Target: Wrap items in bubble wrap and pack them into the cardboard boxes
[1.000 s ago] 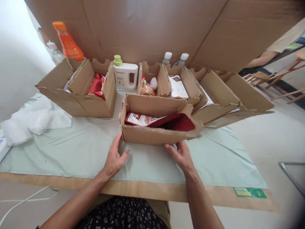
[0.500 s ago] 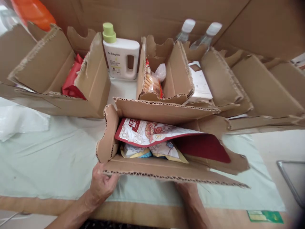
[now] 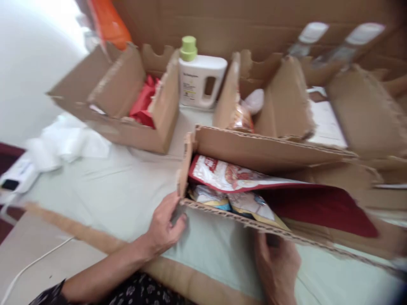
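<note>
A long, open-topped cardboard box point(image 3: 270, 146) lies slantwise in front of me. It contains a white and dark red printed pouch point(image 3: 241, 178) and smaller cream packets point(image 3: 251, 205) with gold edges. My left hand point(image 3: 163, 226) holds the box at its near left corner, thumb bent below the rim. Under the near wall, my right hand point(image 3: 278, 258) grips the same box; its fingertips are hidden by the cardboard.
Behind stands a row of cardboard compartments point(image 3: 136, 131) with a red packet point(image 3: 144, 101), a white detergent bottle point(image 3: 202, 80) and a white box point(image 3: 327, 120). Two clear bottles point(image 3: 300, 44) rise behind. White plastic bags point(image 3: 68, 137) and a white power strip point(image 3: 20, 173) lie left.
My view has swung left, so everything sits further right and more of the table's left end shows. My left thumb has eased away from the box corner. The pouches stay inside.
</note>
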The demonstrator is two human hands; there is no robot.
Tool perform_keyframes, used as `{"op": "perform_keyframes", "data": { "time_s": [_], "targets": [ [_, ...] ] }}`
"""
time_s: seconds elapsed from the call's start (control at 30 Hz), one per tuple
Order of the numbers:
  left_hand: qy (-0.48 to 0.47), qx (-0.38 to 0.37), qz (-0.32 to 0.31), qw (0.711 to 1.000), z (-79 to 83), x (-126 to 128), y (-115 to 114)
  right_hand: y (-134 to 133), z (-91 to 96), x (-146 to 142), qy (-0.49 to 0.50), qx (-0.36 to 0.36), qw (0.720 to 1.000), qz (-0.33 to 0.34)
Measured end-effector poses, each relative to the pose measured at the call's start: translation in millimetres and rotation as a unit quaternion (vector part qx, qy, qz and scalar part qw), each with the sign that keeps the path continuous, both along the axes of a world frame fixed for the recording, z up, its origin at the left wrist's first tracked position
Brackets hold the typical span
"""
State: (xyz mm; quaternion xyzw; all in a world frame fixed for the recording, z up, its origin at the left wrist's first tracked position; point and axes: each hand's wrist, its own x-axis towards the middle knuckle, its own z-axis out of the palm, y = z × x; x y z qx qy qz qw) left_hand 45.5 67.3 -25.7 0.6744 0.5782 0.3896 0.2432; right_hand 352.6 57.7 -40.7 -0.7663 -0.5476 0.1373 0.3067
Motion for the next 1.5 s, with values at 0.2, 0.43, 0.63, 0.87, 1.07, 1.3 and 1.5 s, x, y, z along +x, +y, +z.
{"op": "perform_keyframes", "data": {
  "time_s": [0.2, 0.43, 0.63, 0.87, 1.07, 1.3, 1.5],
  "targets": [
    [0.013, 0.0, -0.086, 0.996, 10.1, -19, 17, 23, 23.7, -18, -0.012, -0.082, 0.991, -0.109],
    [0.152, 0.047, 0.104, 0.982, 33.0, -119, 40, 26, 47.2, -28, 0.037, -0.108, 0.987, -0.112],
    [0.27, 0.026, 0.354, 0.895, 54.3, -226, 58, 29, 37.3, -28, 0.043, -0.074, 0.99, -0.114],
    [0.211, -0.018, 0.414, 0.885, 61.5, -278, 98, 32, 43.6, -37, 0.061, -0.026, 0.991, -0.116],
    [0.114, 0.055, 0.42, 0.899, 72.6, -260, 80, 40, 31.1, -27, 0.064, 0.025, 0.992, -0.106],
    [-0.433, 0.03, 0.275, 0.858, 99.1, -190, -12, 14, 28.1, -35, 0.113, 0.155, 0.979, -0.072],
    [-0.568, -0.215, 0.112, 0.786, 94.4, -111, -37, -65, 58.0, -104, 0.25, 0.156, 0.935, 0.197]
  ]
}}
